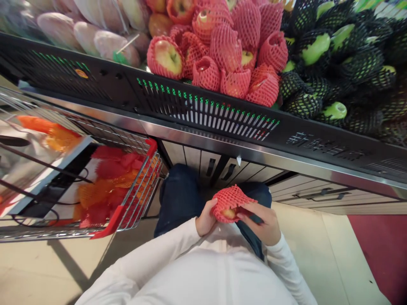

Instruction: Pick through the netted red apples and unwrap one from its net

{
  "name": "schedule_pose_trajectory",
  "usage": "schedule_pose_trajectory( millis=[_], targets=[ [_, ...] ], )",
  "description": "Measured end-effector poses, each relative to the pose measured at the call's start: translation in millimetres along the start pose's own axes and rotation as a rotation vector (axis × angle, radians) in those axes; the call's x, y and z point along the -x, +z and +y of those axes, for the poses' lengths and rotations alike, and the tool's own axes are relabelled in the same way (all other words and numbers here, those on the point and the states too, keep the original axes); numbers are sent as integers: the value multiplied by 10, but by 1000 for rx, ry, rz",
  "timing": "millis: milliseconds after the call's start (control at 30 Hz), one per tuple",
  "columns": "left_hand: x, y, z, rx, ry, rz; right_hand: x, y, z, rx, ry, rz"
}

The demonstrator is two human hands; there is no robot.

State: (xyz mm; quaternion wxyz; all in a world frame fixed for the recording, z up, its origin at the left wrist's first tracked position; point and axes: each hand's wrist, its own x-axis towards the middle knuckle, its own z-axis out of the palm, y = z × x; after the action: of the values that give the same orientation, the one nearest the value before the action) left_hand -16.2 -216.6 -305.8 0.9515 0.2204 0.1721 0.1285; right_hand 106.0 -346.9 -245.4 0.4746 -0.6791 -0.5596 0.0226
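Observation:
Above my lap, between both hands, is an apple [228,213] inside a red foam net sleeve [231,195]. My left hand [206,217] is closed around the left side of the sleeved apple. With thumb and fingers, my right hand [262,222] pinches the sleeve's edge on the right, where the net stretches out to a point. Only a small patch of yellowish apple skin shows through the opening; the net hides the rest. In front of me, several more apples [165,57] in red foam nets are piled on the display.
A black slatted rail [203,111] and a metal edge [197,137] front the display. Mangoes [59,29] lie left, green fruit in black nets [318,48] right. A shopping cart [152,146] at my left holds loose red and orange nets [116,169]. Cabinet doors [208,163] stand below.

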Motion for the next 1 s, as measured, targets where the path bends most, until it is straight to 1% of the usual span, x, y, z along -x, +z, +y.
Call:
schedule_pose_trajectory(
  millis=[67,167,200,233,267,333,400,467,567,700,767,900,933,1000],
  targets=[
    [17,42,8,-15,30,-47,31,-7,-69,-115,46,159],
    [44,102,35,12,22,-85,96,53,-103,-294,215,473],
    [50,109,46,33,-9,-92,115,85,-87,-334,295,524],
    [54,105,55,54,-52,-98,130,120,-59,-367,376,528],
    [55,92,61,72,-101,-99,141,156,-25,-395,449,488],
    [54,48,65,92,-198,-81,151,223,46,-453,537,324],
    [49,6,61,107,-234,-47,150,273,96,-520,537,166],
    [47,-10,57,129,-247,-28,139,299,122,-586,509,81],
    [63,15,63,153,-239,-6,107,314,150,-625,505,70],
    [99,51,66,133,-206,41,76,369,221,-551,488,120],
    [107,52,62,132,-184,63,91,395,242,-522,487,113],
    [92,56,62,123,-197,44,188,364,186,-489,473,110],
    [87,63,62,115,-189,43,217,350,161,-503,447,89],
    [82,80,55,100,-128,68,271,353,121,-513,347,-15]
  ],
)
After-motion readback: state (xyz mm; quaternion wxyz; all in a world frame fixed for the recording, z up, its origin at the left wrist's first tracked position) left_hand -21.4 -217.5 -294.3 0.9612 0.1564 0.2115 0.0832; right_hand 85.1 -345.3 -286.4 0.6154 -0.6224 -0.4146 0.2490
